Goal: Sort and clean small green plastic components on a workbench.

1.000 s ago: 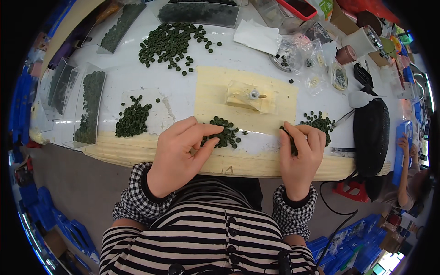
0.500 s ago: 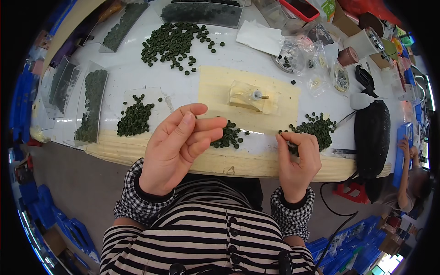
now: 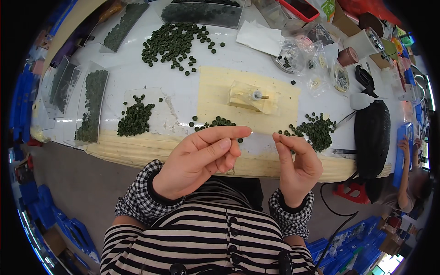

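My left hand [image 3: 192, 160] hovers above the table's near edge, index finger stretched toward the right and thumb pressed against the bent fingers; whatever lies in that grip is hidden. A short gap away, my right hand [image 3: 299, 167] pinches thumb and forefinger together, and anything between the tips is too small to make out. Behind the left hand lies a pile of small dark green round pieces [image 3: 220, 122], partly covered by it. Another pile of green pieces [image 3: 317, 132] is just beyond the right hand. Between and behind both stands a tape-wrapped block [image 3: 242, 98] with a small metal post [image 3: 257, 95].
More green pieces lie in a left pile [image 3: 135, 117] and a large far pile [image 3: 169, 41]. Clear bins [image 3: 91, 105] line the left side. A black pouch [image 3: 372, 137], a white squeeze bottle [image 3: 362, 100] and plastic bags [image 3: 316, 64] occupy the right. Folded white tissue [image 3: 260, 37] lies at the back.
My left hand has moved right and slightly down, its forefinger now pointing at the right hand. The right hand's fingertips have shifted slightly left, away from the right pile.
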A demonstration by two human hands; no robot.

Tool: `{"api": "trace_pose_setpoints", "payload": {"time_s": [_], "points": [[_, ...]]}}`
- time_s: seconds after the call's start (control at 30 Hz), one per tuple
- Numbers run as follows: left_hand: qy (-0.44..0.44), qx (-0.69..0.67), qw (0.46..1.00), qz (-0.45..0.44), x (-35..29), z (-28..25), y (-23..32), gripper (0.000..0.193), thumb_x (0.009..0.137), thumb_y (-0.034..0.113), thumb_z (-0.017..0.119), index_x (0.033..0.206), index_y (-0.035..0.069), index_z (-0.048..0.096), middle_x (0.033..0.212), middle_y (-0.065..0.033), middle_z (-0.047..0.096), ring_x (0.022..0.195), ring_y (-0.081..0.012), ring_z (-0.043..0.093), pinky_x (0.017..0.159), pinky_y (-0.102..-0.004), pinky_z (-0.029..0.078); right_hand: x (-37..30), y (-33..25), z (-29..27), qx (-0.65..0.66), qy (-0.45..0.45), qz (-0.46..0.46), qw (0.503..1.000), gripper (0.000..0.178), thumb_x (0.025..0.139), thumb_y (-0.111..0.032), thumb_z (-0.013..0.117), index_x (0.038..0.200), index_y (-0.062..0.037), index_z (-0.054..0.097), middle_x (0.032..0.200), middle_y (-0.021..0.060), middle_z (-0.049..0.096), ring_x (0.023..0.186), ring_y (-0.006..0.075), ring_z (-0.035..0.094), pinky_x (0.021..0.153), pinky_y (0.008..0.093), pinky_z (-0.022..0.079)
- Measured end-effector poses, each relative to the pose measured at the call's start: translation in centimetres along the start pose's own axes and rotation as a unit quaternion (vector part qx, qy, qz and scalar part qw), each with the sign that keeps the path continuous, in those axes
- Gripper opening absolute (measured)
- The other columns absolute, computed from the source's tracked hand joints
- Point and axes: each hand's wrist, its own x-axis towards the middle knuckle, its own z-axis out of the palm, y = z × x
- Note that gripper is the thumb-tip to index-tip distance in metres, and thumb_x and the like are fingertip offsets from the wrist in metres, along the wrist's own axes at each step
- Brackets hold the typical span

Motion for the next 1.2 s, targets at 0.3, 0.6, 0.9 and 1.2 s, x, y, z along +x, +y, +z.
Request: {"api": "trace_pose_setpoints", "payload": {"time_s": [0.3, 0.6, 0.9, 1.2], "points": [[0.007, 0.013, 1.0, 0.005, -0.2, -1.2, -0.5, 0.02, 0.095, 0.006, 0.055, 0.114, 0.0, 0.06, 0.096, -0.0116, 0.068, 0.084, -0.0132, 0.067, 0.072, -0.0206, 0.056, -0.3, -0.1, -0.2, 0.215, -0.057, 0.119, 0.968, 0.016, 0.085, 0.008, 0.063, 0.1, 0.0046, 0.064, 0.097, 0.0144, 0.069, 0.085, 0.0183, 0.067, 0.078, 0.0274, 0.052], [0.013, 0.026, 0.999, 0.044, -0.2, -1.2, -0.5, 0.021, 0.093, 0.006, 0.057, 0.112, -0.001, 0.062, 0.089, -0.007, 0.066, 0.084, -0.011, 0.064, 0.074, -0.0212, 0.055, -0.8, -0.2, 0.5, 0.331, -0.083, 0.222, 0.913, 0.015, 0.088, 0.003, 0.062, 0.103, 0.0044, 0.063, 0.094, 0.0139, 0.07, 0.083, 0.0172, 0.068, 0.078, 0.0281, 0.054], [0.003, 0.077, 0.993, 0.09, -0.1, -1.2, -1.1, 0.022, 0.088, -0.004, 0.061, 0.109, -0.002, 0.062, 0.104, -0.0183, 0.068, 0.093, -0.021, 0.069, 0.08, -0.0281, 0.058, -0.9, -0.4, 1.1, 0.295, -0.088, 0.179, 0.935, 0.013, 0.086, 0.006, 0.064, 0.098, 0.0035, 0.064, 0.091, 0.009, 0.067, 0.082, 0.0138, 0.063, 0.076, 0.0243, 0.05], [0.006, 0.133, 0.982, 0.134, 0.0, -1.3, -1.8, 0.019, 0.086, -0.006, 0.063, 0.105, -0.004, 0.065, 0.099, -0.0143, 0.069, 0.088, -0.0149, 0.068, 0.077, -0.0234, 0.056, -0.5, -1.0, 1.8, 0.09, -0.09, 0.0, 0.992, 0.017, 0.075, 0.008, 0.071, 0.09, 0.0022, 0.068, 0.085, 0.0103, 0.065, 0.076, 0.017, 0.061, 0.068, 0.0248, 0.047]]}}
